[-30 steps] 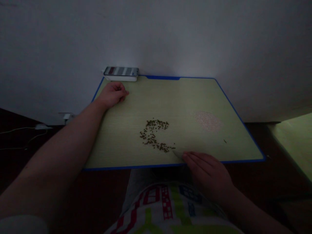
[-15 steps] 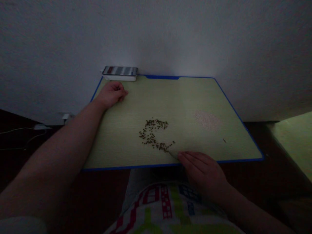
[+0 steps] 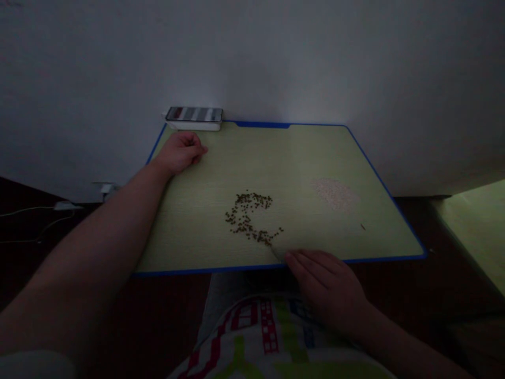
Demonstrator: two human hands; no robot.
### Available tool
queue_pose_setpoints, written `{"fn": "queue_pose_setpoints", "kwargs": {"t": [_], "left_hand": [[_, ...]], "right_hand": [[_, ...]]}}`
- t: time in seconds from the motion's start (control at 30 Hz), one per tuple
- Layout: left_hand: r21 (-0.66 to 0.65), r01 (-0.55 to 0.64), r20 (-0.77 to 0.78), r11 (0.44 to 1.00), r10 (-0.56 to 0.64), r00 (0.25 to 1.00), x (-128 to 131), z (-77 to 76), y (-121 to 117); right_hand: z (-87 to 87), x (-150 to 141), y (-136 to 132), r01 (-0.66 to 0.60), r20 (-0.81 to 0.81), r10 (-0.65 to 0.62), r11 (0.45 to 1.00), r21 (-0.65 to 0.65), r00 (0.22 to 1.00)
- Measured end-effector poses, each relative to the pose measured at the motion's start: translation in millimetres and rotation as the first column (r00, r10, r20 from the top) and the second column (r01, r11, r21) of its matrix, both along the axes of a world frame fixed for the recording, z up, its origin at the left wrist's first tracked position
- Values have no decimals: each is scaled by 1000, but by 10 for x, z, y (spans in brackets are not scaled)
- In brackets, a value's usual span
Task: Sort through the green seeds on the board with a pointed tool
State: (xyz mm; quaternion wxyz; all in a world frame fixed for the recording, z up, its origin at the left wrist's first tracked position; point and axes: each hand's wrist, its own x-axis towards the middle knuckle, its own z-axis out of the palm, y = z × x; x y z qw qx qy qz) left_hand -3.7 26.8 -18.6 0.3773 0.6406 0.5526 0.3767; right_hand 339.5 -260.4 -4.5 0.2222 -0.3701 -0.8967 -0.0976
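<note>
My right hand (image 3: 325,279) is at the front edge of the board, its fingers pinched on slim tweezers (image 3: 276,254). Their tip points up and left, at the lower edge of a scatter of small dark beans or seeds (image 3: 252,231), which lie in a rough C shape. Most of the tweezers is hidden in the hand. Farther back on the left, my left hand (image 3: 182,152) rests on the board with its fingers curled in, and nothing shows in it.
The pale yellow board (image 3: 300,158) has a blue rim and stands against a wall. A phone (image 3: 194,114) lies on a white box (image 3: 199,126) at the back left. Pale grains (image 3: 335,195) and a small brown stick-like piece (image 3: 363,227) lie on the right. The light is dim.
My right hand has shifted slightly toward me and to the left, and the tweezers' tip has moved a little left. My left hand and the dark seeds look the same.
</note>
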Motion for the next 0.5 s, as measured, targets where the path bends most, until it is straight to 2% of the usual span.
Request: {"fn": "queue_pose_setpoints", "kwargs": {"t": [0.23, 0.5], "left_hand": [[18, 16, 9, 1000, -16, 1000, -39, -52, 40], [19, 5, -23, 1000, -5, 1000, -12, -22, 26]], "right_hand": [[38, 113, 108, 51, -15, -50, 998, 39, 999], [69, -66, 34, -60, -10, 60, 998, -13, 998]]}}
